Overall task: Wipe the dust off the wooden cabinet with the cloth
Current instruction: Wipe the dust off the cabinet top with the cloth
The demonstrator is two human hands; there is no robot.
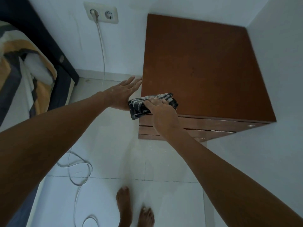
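A brown wooden cabinet [205,66] stands in the room's corner, its flat top facing me and drawers on its front. My right hand [161,110] presses a black-and-white checked cloth [141,106] onto the top's near left corner; part of the cloth hangs over the edge. My left hand [122,92] is flat with fingers stretched out, held just off the cabinet's left side, fingertips near its edge. It holds nothing.
A bed with a striped blanket [24,66] and dark frame fills the left. A wall socket [101,13] has a white cable [102,51] running down to loops on the tiled floor [78,171]. My bare feet [134,208] stand below. White walls [278,79] enclose the cabinet.
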